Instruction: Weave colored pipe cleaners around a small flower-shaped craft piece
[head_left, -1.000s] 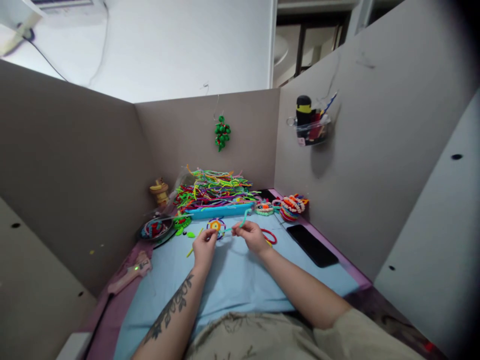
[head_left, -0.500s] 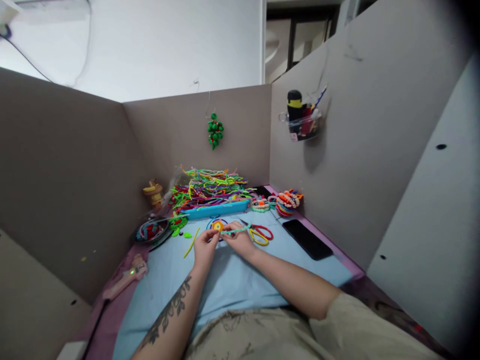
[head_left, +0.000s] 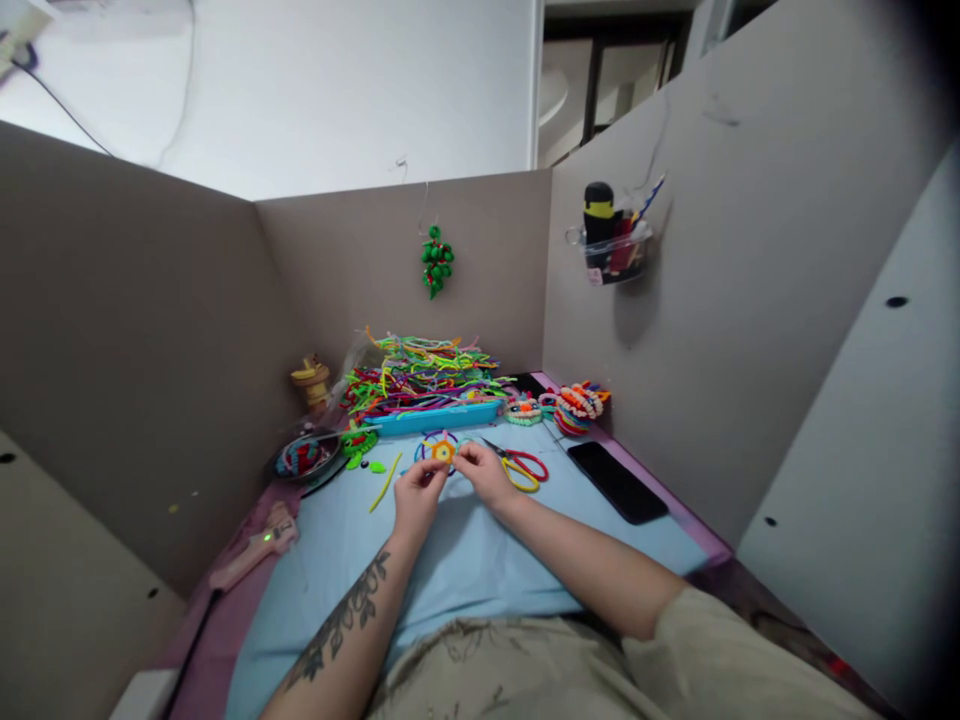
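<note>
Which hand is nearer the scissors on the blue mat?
Right. The right hand sits just beside the scissors; the left hand is farther off, beyond it.

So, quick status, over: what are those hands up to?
Left hand, right hand: both pinching round pipe-cleaner piece, over blue mat. Scissors close beside right hand.

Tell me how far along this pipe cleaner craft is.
Done, it seems: coiled pieces sit by the right wall. In hand: the left hand and right hand hold a small round piece with a yellow centre. Left: probably plenty, since a pile of pipe cleaners lies unused behind the tray.
</note>
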